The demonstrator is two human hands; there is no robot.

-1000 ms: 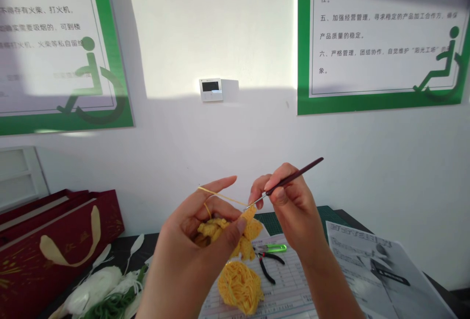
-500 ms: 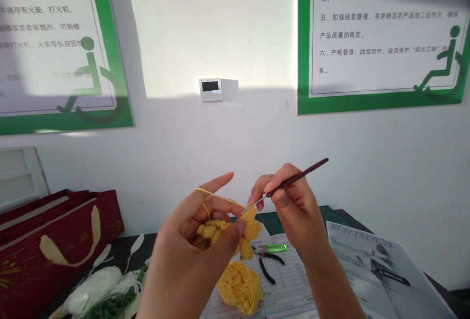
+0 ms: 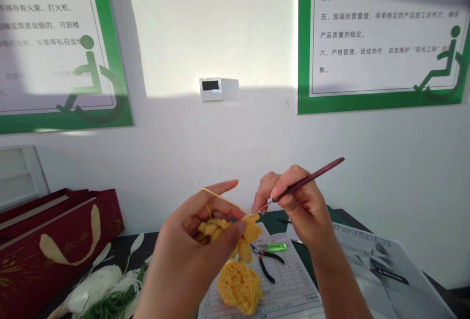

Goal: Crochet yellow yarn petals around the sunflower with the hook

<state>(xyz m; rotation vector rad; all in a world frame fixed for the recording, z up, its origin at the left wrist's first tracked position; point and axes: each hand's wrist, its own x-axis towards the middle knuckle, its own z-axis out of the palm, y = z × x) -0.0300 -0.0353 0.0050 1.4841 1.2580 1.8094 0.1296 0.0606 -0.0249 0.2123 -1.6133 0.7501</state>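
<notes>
From where I stand, a red bag [image 3: 81, 231] with cream handles sits at the far left, below a green-bordered poster [image 3: 40, 88]. Next to it lie a white bundle [image 3: 97, 282] and some green yarn [image 3: 112, 304].

Then comes the person's left hand [image 3: 187, 240], raised above the table, its index finger stretched out and the rest curled. Thumb and fingers pinch a yellow crocheted piece [image 3: 252, 231], which hangs partly inside the palm, while a yellow strand [image 3: 222, 197] runs over the index finger towards the stitches. Below the piece, a yellow yarn ball [image 3: 240, 287] rests on a printed form [image 3: 290, 284], with black-handled pliers [image 3: 267, 267] and a green-handled tool [image 3: 275, 247] just beside it.

To the right, the right hand [image 3: 304, 208] is closed pen-fashion round the dark handle of a crochet hook [image 3: 323, 172], slanting down to the piece's top edge. The tip is too small for me to tell whether it sits through a loop. Beyond that wrist lies a grey printed sheet [image 3: 389, 255].
</notes>
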